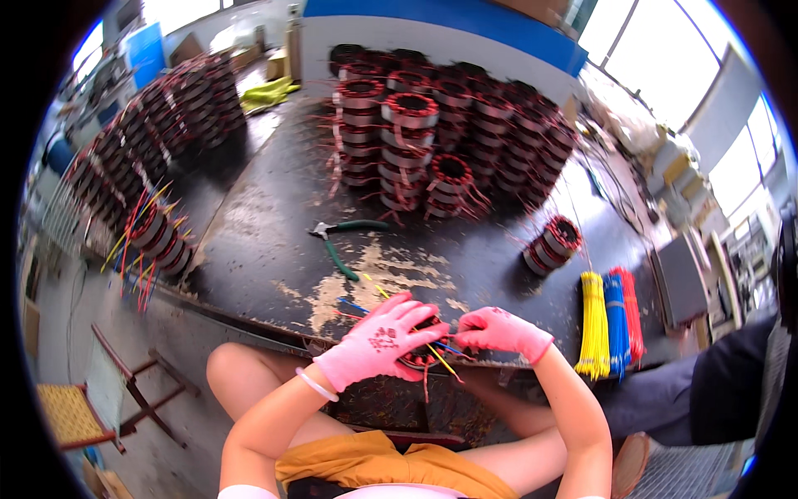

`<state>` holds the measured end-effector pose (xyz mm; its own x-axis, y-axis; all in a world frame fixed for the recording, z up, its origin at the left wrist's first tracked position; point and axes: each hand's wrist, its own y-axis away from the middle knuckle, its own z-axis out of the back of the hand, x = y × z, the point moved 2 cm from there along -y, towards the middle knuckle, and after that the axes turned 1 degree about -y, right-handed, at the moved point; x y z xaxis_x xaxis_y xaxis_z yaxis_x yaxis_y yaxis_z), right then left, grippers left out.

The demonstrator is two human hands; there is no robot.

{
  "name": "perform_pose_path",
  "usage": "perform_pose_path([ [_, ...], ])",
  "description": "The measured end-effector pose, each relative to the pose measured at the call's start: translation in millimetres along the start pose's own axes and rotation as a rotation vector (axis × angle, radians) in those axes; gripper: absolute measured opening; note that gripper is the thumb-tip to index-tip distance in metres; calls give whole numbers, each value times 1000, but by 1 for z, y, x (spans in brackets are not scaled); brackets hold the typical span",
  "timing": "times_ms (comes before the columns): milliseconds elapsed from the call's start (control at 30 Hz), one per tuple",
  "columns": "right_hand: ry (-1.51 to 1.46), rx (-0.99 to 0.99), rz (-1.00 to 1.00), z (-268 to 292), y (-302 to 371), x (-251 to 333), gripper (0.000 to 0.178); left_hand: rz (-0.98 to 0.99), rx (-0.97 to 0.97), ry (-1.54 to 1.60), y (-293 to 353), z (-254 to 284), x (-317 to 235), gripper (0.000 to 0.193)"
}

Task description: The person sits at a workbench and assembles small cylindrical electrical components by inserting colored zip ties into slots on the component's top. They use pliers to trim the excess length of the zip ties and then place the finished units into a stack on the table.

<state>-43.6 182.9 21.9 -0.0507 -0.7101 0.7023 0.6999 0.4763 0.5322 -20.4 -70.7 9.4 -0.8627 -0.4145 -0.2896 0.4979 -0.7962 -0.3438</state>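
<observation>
At the table's front edge, my left hand (376,343), in a pink glove, lies over a motor stator (422,356) with red windings and grips it. Yellow, blue and red lead wires stick out of the stator on both sides of that hand. Just right of the stator, my right hand (504,333), also gloved in pink, is closed in a pinch by the wire ends. What its fingertips hold is too small to make out. Beyond my left hand, green-handled cutting pliers (339,237) lie with handles apart on the worn black table (274,241).
Stacked stators (407,150) stand at the back, with more stacks (158,125) on the left. One short stack (552,245) stands at the right. Yellow, blue and red wire bundles (613,320) lie near the right edge. A person's dark-clothed leg (665,399) is close on my right.
</observation>
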Motion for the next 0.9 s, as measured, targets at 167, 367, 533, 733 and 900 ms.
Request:
perform_pose_path([
  [167,-125,-126,52,26,-9,36,31,-35,-94,10,9,-9,6,87],
  [367,580,-550,298,3,-102,124,64,4,-125,31,15,-13,9,84],
  [533,1036,-633,254,-26,-190,124,114,-31,-175,144,8,-26,8,76],
  [733,978,-354,11,-25,-208,164,112,4,-218,142,18,-20,10,74],
  [900,833,-458,108,-7,-187,163,78,21,-160,105,15,-19,9,77],
])
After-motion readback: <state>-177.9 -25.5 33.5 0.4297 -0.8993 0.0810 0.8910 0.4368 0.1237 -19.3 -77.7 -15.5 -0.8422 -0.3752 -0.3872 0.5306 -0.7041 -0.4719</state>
